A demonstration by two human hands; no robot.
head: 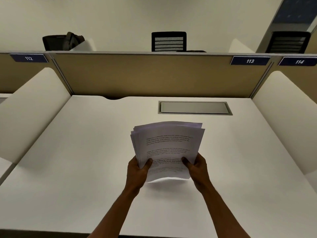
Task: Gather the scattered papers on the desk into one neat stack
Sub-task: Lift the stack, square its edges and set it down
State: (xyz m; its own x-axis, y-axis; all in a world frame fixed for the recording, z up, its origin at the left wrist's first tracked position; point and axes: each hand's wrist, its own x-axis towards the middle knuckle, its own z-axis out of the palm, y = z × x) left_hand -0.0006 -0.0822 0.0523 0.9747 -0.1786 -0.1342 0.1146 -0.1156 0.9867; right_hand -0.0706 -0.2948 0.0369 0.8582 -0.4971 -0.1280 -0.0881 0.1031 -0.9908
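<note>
A stack of white printed papers point(167, 143) is held up above the white desk point(77, 152), tilted away from me, its sheets slightly fanned at the top and left edges. My left hand point(138, 170) grips the stack's lower left edge, thumb on the top sheet. My right hand point(197, 167) grips the lower right edge the same way. The stack's bottom edge hangs just above the desk and casts a shadow there. No loose sheets lie on the desk.
A grey metal cable hatch point(194, 108) is set into the desk behind the papers. A tan partition point(154, 74) with the label 113 closes the back; white side dividers point(34, 103) flank the desk. Black chairs point(169, 41) stand beyond the partition.
</note>
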